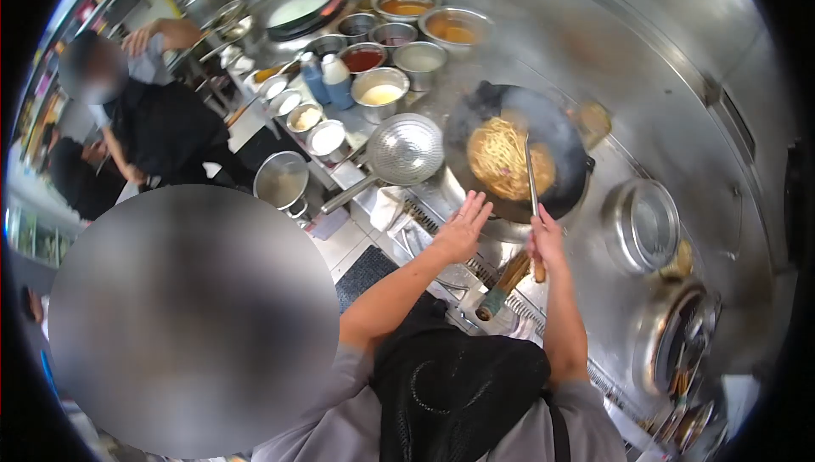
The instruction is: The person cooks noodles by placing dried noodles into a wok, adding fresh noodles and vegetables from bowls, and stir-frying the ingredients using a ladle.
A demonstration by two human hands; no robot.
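Note:
A dark wok [570,131] sits on the burner with noodles [503,154] and brown sauce in it. My right hand [547,239] is closed around the wooden-ended handle of a long metal cooking utensil [532,177]. The utensil slants over the wok, its far end at the noodles; the shape of its head cannot be made out. My left hand [463,226] has its fingers stretched out and holds nothing, close to the wok's near left edge. Left of the wok, a perforated strainer [407,149] rests with its handle pointing toward the lower left.
Sauce bowls [379,88] and squeeze bottles [336,80] line the upper left. Metal bowls [647,224] stand at the right. A bundle of sticks [508,282] lies before the wok. A person [161,126] stands at the left; a large blurred shape covers the lower left.

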